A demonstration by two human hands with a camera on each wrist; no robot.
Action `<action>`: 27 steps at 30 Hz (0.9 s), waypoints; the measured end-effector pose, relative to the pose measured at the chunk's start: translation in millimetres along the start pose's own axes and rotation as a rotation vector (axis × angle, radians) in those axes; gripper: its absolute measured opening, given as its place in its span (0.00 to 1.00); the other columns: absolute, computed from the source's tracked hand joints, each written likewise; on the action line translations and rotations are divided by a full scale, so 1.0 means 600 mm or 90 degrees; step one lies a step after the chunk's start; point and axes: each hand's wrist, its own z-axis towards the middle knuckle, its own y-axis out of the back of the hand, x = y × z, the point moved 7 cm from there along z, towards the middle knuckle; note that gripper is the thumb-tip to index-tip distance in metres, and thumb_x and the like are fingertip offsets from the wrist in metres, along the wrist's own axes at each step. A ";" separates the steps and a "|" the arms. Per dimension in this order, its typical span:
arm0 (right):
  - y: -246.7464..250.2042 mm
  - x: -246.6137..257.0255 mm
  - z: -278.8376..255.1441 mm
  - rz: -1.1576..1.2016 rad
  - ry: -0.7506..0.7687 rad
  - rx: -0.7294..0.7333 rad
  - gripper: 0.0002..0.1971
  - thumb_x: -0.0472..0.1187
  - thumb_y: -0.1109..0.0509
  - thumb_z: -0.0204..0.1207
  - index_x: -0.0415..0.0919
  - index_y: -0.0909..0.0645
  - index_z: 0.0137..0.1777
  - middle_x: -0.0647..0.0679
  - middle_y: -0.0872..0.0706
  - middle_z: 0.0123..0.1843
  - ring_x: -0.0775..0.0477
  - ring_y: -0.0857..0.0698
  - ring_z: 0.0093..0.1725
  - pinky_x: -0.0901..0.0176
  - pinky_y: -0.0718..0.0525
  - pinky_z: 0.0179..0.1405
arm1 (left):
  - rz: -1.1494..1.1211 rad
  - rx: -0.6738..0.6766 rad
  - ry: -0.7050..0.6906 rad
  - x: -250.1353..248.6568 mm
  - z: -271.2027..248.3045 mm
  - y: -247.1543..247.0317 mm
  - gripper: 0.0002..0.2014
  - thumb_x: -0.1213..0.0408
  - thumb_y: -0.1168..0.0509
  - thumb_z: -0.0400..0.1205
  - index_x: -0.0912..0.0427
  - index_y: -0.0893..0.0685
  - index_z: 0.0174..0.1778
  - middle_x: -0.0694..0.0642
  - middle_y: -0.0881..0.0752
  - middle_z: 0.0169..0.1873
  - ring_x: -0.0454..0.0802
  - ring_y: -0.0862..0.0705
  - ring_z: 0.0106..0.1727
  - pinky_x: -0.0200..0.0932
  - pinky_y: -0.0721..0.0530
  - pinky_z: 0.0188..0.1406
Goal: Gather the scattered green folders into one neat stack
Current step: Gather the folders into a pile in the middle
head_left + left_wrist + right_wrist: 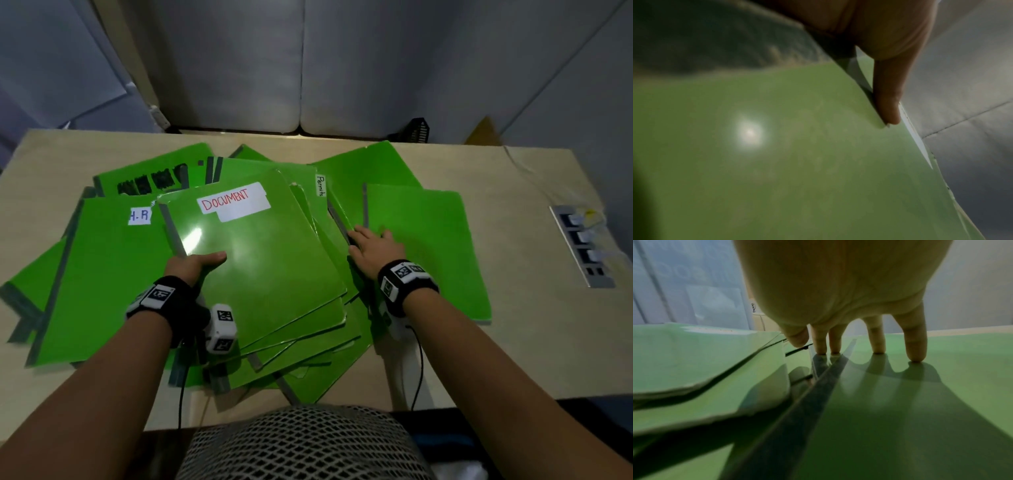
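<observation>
Several green folders lie fanned over the beige table. On top of the loose middle pile sits one labelled DOCUMENT. My left hand grips its left spine edge, thumb on the cover and fingers hidden beneath; the left wrist view shows that thumb against the folder's edge. My right hand rests with straight, spread fingers on a separate folder to the right of the pile. In the right wrist view its fingertips press on that cover, next to the pile's edge.
More green folders spread left, one labelled H.R and one with black marks; another tagged Permits sits behind. A power outlet panel is set into the table at the right. A mesh chair back is by the near edge.
</observation>
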 end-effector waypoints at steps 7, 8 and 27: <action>0.014 -0.010 -0.073 0.071 0.029 -0.060 0.24 0.60 0.49 0.85 0.51 0.20 0.69 0.49 0.18 0.69 0.42 0.19 0.66 0.47 0.20 0.62 | -0.012 0.024 -0.006 -0.019 -0.012 -0.020 0.41 0.60 0.22 0.70 0.74 0.32 0.75 0.65 0.20 0.64 0.64 0.20 0.60 0.56 0.21 0.62; 0.020 -0.026 -0.076 0.129 0.004 -0.066 0.23 0.58 0.47 0.85 0.51 0.21 0.71 0.48 0.19 0.72 0.42 0.19 0.67 0.46 0.21 0.64 | -0.014 0.026 -0.005 -0.020 -0.013 -0.022 0.42 0.60 0.22 0.70 0.73 0.33 0.75 0.64 0.20 0.63 0.64 0.20 0.60 0.57 0.21 0.63; 0.071 -0.334 -0.130 0.488 -0.532 -0.284 0.73 0.68 0.16 0.48 0.36 0.55 0.84 0.35 0.32 0.80 0.31 0.29 0.77 0.37 0.26 0.73 | 0.047 0.035 0.049 0.005 -0.011 -0.014 0.51 0.53 0.19 0.66 0.70 0.37 0.79 0.69 0.21 0.67 0.69 0.21 0.64 0.63 0.21 0.62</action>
